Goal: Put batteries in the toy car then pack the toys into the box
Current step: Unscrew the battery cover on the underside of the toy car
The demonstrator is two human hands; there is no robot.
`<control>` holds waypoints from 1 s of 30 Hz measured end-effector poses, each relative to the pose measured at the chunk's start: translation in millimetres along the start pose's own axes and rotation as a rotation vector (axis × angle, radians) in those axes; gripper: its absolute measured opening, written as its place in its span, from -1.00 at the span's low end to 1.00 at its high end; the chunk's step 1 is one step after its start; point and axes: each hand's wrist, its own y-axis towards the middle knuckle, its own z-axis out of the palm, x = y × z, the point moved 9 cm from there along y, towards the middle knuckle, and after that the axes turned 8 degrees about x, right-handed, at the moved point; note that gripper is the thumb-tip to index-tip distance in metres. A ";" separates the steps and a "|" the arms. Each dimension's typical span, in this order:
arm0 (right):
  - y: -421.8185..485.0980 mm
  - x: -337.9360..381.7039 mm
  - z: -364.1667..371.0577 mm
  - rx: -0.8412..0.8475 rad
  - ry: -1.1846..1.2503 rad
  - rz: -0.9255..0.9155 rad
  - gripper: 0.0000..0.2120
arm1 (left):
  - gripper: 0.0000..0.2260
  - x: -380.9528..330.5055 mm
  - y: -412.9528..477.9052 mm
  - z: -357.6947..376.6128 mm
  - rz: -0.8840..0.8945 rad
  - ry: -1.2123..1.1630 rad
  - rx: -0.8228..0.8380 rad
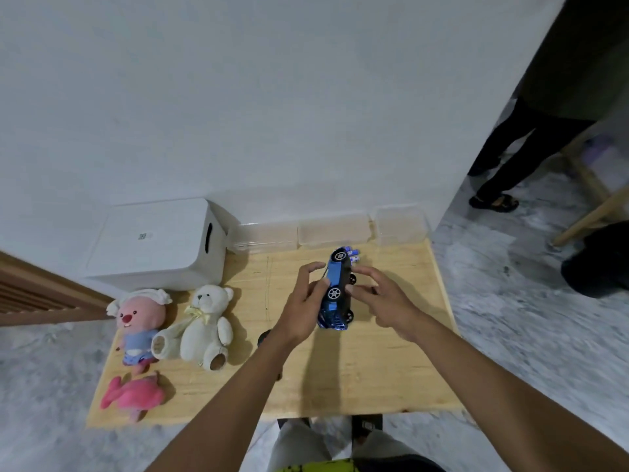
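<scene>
A blue toy car (337, 291) is tipped on its side above the wooden table (391, 369). My left hand (303, 308) grips its roof side. My right hand (377, 298) is at its underside, fingers spread and touching it. Blue-and-white batteries (353, 253) lie just behind the car. A white lidded box (156, 243) stands at the back left. In front of the box lie a pink-faced plush (138, 325), a white teddy bear (204, 325) and a pink plush (134, 395).
Three clear plastic containers (335, 231) line the wall behind the table. A small dark object (263, 337) peeks out beside my left wrist. Another person's legs (517, 155) and wooden furniture legs (592, 206) are at the right on the grey floor.
</scene>
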 end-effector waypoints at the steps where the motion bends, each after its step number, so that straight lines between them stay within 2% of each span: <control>1: -0.1 1.1 0.0 0.012 0.015 0.007 -0.62 | -0.78 -1.0 -0.2 0.0 -0.004 0.011 0.009; 6: -2.4 23.3 -3.6 0.000 -0.076 -0.089 -0.62 | -0.73 -5.4 -3.2 0.7 -0.030 0.014 0.024; 10: 1.0 42.6 -12.8 -0.072 -0.333 -0.211 -0.56 | -0.58 -8.7 -4.0 0.3 -0.049 0.036 0.038; 13: -2.3 50.8 -14.6 -0.070 -0.397 -0.225 -0.50 | -0.45 -14.6 -4.6 -3.5 -0.006 -0.048 0.022; 17: -5.4 55.8 -6.4 0.003 -0.413 -0.196 -0.55 | -0.55 -23.6 -6.2 4.9 0.026 -0.019 0.072; 20: -9.6 66.5 -5.3 -0.024 -0.456 -0.235 -0.58 | -0.59 -25.6 -7.4 7.0 0.019 0.007 0.079; 26: -13.5 80.0 -3.9 -0.055 -0.623 -0.235 -0.50 | -0.44 -30.8 -10.3 2.3 0.066 0.093 0.015; 28: -15.1 89.0 -7.4 -0.098 -0.698 -0.218 -0.56 | -0.44 -30.0 -9.4 1.1 0.063 0.060 0.002; 30: -17.1 99.0 -14.0 -0.155 -0.756 -0.190 -0.74 | -0.45 -30.2 -7.8 1.1 0.055 0.052 0.008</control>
